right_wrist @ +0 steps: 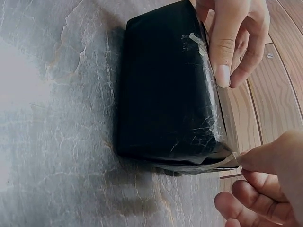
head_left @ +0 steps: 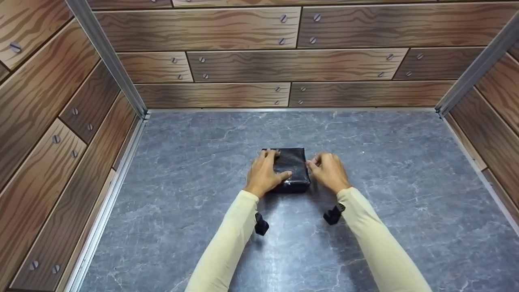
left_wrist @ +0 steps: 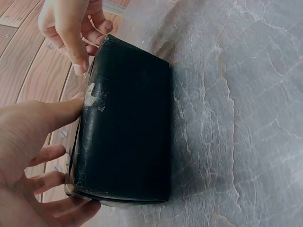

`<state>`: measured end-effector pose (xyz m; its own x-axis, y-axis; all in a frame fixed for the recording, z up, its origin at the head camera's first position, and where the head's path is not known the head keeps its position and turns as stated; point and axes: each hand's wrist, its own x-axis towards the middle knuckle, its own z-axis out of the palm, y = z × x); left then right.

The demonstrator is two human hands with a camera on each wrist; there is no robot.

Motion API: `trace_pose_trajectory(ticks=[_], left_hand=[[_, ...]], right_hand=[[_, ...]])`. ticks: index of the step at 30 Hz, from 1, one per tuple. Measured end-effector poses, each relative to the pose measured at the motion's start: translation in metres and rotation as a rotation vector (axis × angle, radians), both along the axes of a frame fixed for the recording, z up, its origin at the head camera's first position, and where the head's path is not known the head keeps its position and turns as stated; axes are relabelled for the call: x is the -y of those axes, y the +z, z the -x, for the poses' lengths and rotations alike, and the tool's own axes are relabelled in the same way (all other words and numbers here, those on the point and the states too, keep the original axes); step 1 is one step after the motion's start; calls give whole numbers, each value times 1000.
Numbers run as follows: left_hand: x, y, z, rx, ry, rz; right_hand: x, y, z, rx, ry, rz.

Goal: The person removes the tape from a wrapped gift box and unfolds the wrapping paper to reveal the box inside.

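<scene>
A black box (head_left: 292,164) wrapped in shiny film lies on the grey marbled surface. My left hand (head_left: 264,172) holds its left part, thumb on the upper near edge and fingers around the left end. At the right end, my right hand (head_left: 330,172) pinches a strip of clear tape (right_wrist: 229,161) at the upper corner between thumb and index finger. The other right fingers are curled loosely beside it. On the near upper edge, in the left wrist view, a whitish torn patch (left_wrist: 90,96) shows close to the left thumb. The underside of the box is hidden.
Wood-patterned panels (head_left: 239,65) form the back and side walls. Metal strips (head_left: 121,162) run along the edges of the marbled surface (head_left: 194,154). Both sleeves are pale yellow, and a small black camera (head_left: 261,224) is worn at each wrist.
</scene>
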<state>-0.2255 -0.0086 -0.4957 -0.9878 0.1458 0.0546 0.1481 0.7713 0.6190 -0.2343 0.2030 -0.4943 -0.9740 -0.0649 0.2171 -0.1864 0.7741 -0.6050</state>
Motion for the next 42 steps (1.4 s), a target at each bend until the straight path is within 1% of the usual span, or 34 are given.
trace_pose_trajectory(ticks=[10,17,22,27,32,38,42], left_hand=[[1,0,1,2,-6,2],[2,0,1,4,-1,4],[2,0,2,8,1,3],[1,0,1,13,-7,-4],[-1,-1,1,7,-4,-1],[-1,-1,1,6,-6,-1],[-1,0,0,-5,2,-1]], right_hand=[[-1,-1,-1,29,-11,20],[-2,-3,-1,16,-20,18],[-4,-4,-1,18,-22,25],[-6,-5,-2,29,-44,25],[-10,-3,-3,44,-49,21],[-20,-3,-4,36,-62,22],[-26,-3,-5,42,-52,27]])
